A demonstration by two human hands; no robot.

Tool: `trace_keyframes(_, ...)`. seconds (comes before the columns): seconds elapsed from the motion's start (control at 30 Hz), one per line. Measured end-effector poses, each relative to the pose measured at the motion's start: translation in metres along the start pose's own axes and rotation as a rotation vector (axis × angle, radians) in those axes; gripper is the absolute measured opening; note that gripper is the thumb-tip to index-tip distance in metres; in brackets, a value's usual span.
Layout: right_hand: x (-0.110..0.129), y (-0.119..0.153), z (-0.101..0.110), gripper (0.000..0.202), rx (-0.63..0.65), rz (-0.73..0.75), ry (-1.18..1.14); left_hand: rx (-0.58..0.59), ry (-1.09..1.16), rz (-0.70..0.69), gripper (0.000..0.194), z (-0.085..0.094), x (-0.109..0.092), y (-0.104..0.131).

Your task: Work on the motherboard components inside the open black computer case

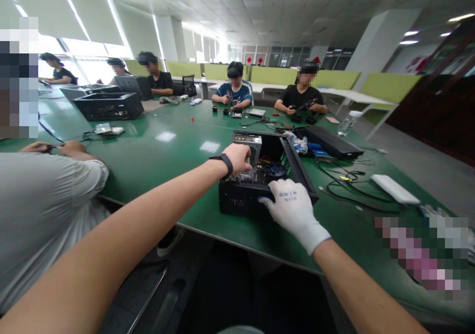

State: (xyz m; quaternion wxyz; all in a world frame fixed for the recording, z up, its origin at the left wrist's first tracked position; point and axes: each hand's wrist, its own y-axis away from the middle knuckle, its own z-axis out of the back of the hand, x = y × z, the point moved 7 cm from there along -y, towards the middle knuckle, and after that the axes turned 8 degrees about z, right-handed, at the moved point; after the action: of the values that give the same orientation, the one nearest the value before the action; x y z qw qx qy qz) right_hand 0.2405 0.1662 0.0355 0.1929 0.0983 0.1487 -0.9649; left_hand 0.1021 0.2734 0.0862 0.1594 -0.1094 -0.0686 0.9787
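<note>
A black computer case (241, 203) lies open on the green table in front of me. My left hand (237, 157), bare with a black wristband, reaches into it beside the power supply (248, 140). Its fingers are curled closed, and what they hold is hidden. My right hand (291, 198) wears a white work glove and grips the case's near edge, thumb outside and fingers over the rim. Inside the case a round black fan (274, 169) shows just beyond the gloved hand.
On the green table (178, 163), black cables (345, 185) and a white box (395, 189) lie to the right. A black panel (334, 143) and a water bottle (349, 122) are behind them. A co-worker's sleeve (89, 175) is close on my left; others sit opposite.
</note>
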Motion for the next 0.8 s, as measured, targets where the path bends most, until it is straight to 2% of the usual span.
trace_keyframes(0.13,0.018,0.055,0.020,0.032,-0.009,0.015,-0.016,0.279,-0.284,-0.061,0.039,-0.040,-0.034,-0.001)
trace_keyframes(0.23,0.028,0.087,0.032,0.027,-0.020,0.013,-0.049,0.461,-0.424,-0.079,0.053,-0.063,-0.052,0.011)
trace_keyframes(0.3,0.033,0.104,0.037,0.024,-0.018,0.008,-0.088,0.535,-0.474,-0.079,0.062,-0.075,-0.060,0.018)
trace_keyframes(0.5,0.041,0.131,0.045,0.021,-0.042,0.002,-0.173,0.604,-0.539,-0.071,0.070,-0.104,-0.065,0.025)
trace_keyframes(0.67,0.041,0.134,0.046,0.021,-0.059,-0.001,-0.194,0.632,-0.477,-0.085,0.072,-0.124,-0.065,0.024)
trace_keyframes(0.8,0.041,0.133,0.045,0.020,-0.039,-0.003,-0.206,0.610,-0.490,-0.122,0.074,-0.130,-0.066,0.022)
